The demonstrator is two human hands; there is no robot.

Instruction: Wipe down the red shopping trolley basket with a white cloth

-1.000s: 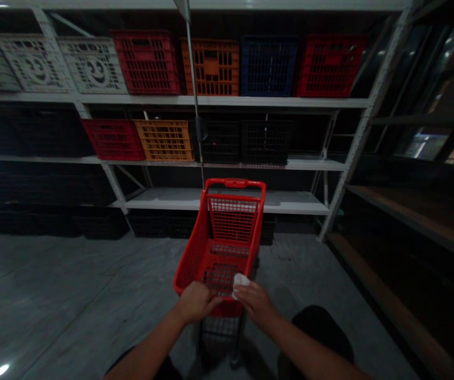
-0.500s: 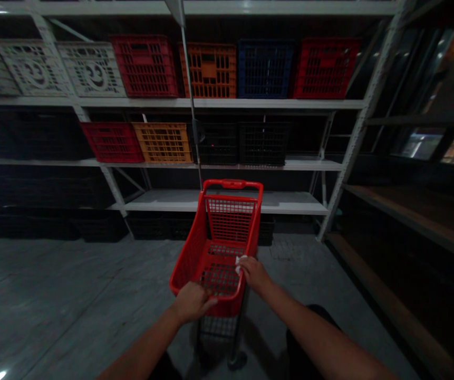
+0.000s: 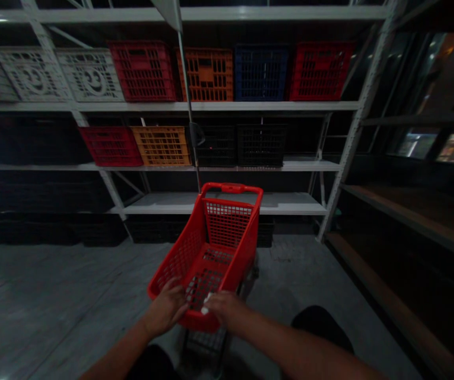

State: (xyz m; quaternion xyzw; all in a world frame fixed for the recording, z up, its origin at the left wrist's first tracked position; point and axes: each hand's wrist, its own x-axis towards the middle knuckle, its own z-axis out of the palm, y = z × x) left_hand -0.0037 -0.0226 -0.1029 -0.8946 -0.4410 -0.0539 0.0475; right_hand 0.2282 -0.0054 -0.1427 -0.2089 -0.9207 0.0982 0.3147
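A red plastic shopping cart [image 3: 246, 237] stands before me, its handle on the far side and its front end close to me. My left hand [image 3: 166, 307] is closed over the near left corner of the basket rim. At the near right corner is my right hand [image 3: 227, 310], its fingers pinching a small crumpled white wipe [image 3: 206, 303] against the rim. Part of the wipe is hidden by the fingers. Openwork mesh forms the basket's floor and walls, with nothing lying inside.
Behind the cart rises a white metal rack [image 3: 250, 106] with red, orange, blue, white and black crates. An orange crate [image 3: 206, 74] sits on an upper shelf. A thin pole [image 3: 185, 74] stands by the cart's handle. Dark shelving [image 3: 401, 211] runs along the right.
The cart's near end has swung left and closer to me, my left hand moving with it. My right hand has slid with the wipe from the right side rim to the near right corner.
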